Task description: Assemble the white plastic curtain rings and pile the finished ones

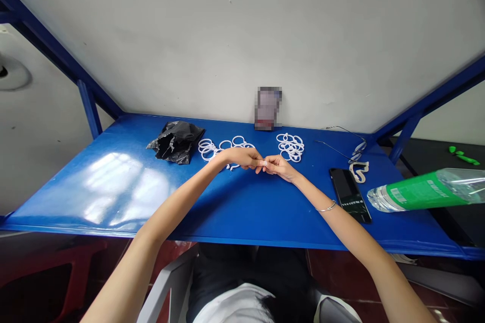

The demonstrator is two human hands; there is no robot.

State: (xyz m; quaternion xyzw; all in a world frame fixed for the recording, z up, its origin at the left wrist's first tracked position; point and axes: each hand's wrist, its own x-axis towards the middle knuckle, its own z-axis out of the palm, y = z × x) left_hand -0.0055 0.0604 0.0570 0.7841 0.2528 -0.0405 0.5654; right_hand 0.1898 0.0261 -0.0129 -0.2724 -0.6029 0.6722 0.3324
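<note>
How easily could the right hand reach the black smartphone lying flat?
Probably yes: the smartphone lies uncovered beside the right forearm, though the right hand seems busy pinching a small white piece.

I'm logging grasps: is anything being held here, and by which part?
The left hand and right hand meet at a small white piece, apparently pinched there; which part of it is gripped cannot be told.

Slim silvery bangle (326, 207) — round the right forearm (352, 229), white top (233, 307), black bottoms (250, 267)
</note>
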